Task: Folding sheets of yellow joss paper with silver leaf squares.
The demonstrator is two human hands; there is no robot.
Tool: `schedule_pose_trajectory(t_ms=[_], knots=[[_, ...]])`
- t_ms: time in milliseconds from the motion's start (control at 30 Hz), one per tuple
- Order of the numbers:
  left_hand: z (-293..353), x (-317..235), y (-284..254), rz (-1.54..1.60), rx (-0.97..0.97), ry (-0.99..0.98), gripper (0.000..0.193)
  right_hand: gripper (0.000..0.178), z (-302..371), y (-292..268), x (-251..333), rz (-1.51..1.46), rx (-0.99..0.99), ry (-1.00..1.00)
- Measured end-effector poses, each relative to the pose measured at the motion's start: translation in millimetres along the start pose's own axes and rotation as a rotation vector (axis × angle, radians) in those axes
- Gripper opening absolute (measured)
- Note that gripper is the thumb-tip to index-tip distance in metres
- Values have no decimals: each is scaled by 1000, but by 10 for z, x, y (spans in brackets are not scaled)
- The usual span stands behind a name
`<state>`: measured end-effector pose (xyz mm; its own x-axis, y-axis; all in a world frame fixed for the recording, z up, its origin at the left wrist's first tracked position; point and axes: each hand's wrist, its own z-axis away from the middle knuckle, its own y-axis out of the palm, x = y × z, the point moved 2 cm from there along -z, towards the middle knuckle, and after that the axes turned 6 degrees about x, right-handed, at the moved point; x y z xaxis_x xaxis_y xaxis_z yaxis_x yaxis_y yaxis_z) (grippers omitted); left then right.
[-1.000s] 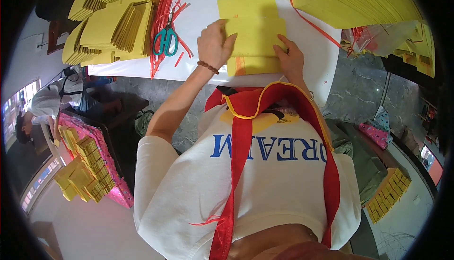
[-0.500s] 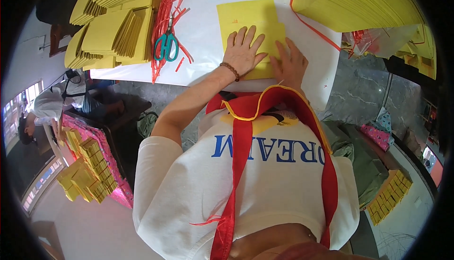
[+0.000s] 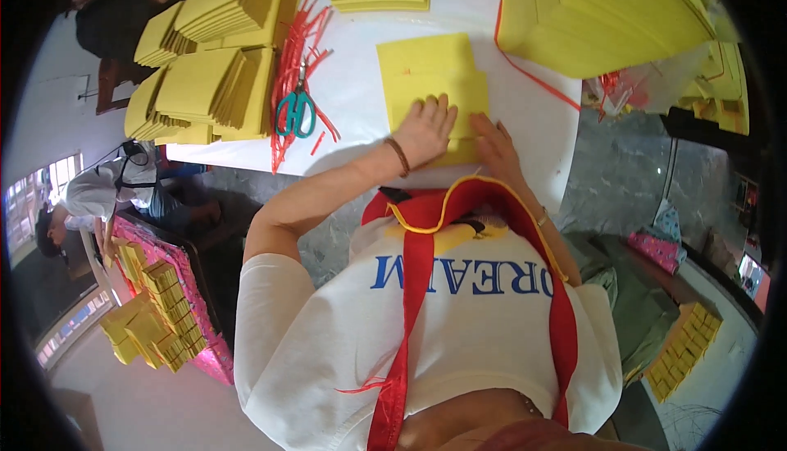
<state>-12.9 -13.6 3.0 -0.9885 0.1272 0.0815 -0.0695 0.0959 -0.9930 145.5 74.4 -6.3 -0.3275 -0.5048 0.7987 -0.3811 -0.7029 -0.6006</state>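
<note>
I see the left hand (image 3: 424, 133) and right hand (image 3: 497, 152), open, against seemingly half-folded yellow paper (image 3: 426, 53) near the tabletop's (image 3: 537, 135) front edge (folded stacks (image 3: 197, 86) line its left).

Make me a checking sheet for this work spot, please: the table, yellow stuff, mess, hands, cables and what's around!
Surface: white tabletop, yellow stacks on its left.
Job's things: yellow sheets; whether folded or separate, cannot tell.
Clutter: red strips; teal-handled scissors partly over them.
Left hand: resting on the yellow sheets.
Right hand: at their right edge, fingers extended.
Cables: nothing certain seen.
Surroundings: grey floor; at left, another person beside a pink-covered table.
</note>
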Motion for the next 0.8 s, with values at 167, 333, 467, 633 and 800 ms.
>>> schedule_pose_trajectory(t_ms=[167,333,467,633,800], knots=[[-101,110,-16,32,-7,-7,48,38,-54,-266,-2,-494,-299,145],[-326,976,-798,734,287,-200,46,34,0,-139,-199,-187,-416,175],[-449,1763,-1152,464,-211,-79,53,32,-40,-147,-142,-76,-412,132],[-742,2279,-352,22,-226,-173,62,30,-62,-145,-116,-10,-388,108],[-810,2358,96,29,-89,-258,61,29,-65,-133,-122,-26,-401,136]])
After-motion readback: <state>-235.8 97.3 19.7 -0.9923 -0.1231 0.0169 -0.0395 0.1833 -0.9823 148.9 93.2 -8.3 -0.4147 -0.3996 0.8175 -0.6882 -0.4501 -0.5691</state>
